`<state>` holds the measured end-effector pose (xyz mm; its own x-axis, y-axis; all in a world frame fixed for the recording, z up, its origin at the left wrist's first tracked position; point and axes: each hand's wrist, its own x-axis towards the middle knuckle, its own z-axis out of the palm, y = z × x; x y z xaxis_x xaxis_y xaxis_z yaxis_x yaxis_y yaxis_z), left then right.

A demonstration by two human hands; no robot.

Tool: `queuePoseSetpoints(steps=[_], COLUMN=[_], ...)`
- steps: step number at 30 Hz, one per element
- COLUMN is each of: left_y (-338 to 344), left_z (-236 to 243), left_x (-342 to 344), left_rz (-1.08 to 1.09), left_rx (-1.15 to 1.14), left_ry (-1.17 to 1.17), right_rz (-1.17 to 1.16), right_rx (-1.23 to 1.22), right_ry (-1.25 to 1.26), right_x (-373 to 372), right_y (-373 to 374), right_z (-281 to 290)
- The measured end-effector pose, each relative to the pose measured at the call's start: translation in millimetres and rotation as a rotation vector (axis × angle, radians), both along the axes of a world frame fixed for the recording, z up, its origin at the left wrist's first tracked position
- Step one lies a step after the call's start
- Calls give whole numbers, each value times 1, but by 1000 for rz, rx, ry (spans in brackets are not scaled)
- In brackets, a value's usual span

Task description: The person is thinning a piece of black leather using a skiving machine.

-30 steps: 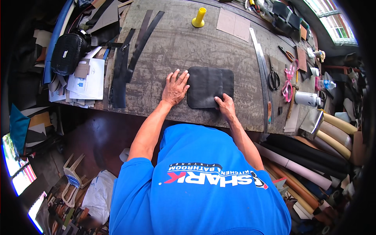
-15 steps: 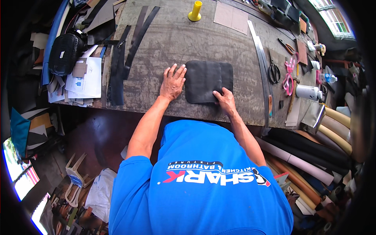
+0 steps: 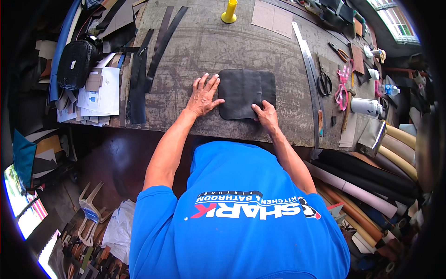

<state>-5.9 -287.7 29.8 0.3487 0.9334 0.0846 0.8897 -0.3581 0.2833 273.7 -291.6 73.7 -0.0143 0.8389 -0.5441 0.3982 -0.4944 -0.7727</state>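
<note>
Two overlapping black leather pieces (image 3: 240, 93) with rounded corners lie on the worn wooden table (image 3: 186, 51) in front of me. Spread at their left edge is my left hand (image 3: 203, 96), fingers apart, its thumb touching the lower left side. My right hand (image 3: 265, 115) pinches the near edge of the leather, thumb on top and the other fingers curled below, close to where the upper piece ends. The fingers under the edge are partly hidden.
Black leather strips (image 3: 139, 83) lie to the left. At the right are a long metal ruler (image 3: 306, 60), black scissors (image 3: 324, 83), pink scissors (image 3: 343, 88), pliers (image 3: 338, 52), a hammer (image 3: 347, 111) and a white bottle (image 3: 365, 107). A yellow cylinder (image 3: 229, 11) stands at the far side.
My left thumb has spread away from the fingers and now touches the leather's edge. The right hand keeps its pinch on the near edge. The whole view has shifted slightly.
</note>
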Motion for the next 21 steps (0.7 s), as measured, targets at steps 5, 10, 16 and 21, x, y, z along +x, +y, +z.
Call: queuePoseSetpoints(steps=[5,10,16,21], left_y=[1,2,2,1], left_z=[8,6,4,7], left_x=[-2,-1,-2,-2], left_rz=[-48,-53,-56,-50], left_rx=[-77,-54,-73,-129], left_ry=[-5,-4,31,22], right_rz=[32,31,61,87], right_rx=[71,83,-35,-56], right_ry=[-101,-98,-24,-35], right_x=[-1,2,20,29], right_y=[-3,-2,12,21], right_z=[0,-6,6,18])
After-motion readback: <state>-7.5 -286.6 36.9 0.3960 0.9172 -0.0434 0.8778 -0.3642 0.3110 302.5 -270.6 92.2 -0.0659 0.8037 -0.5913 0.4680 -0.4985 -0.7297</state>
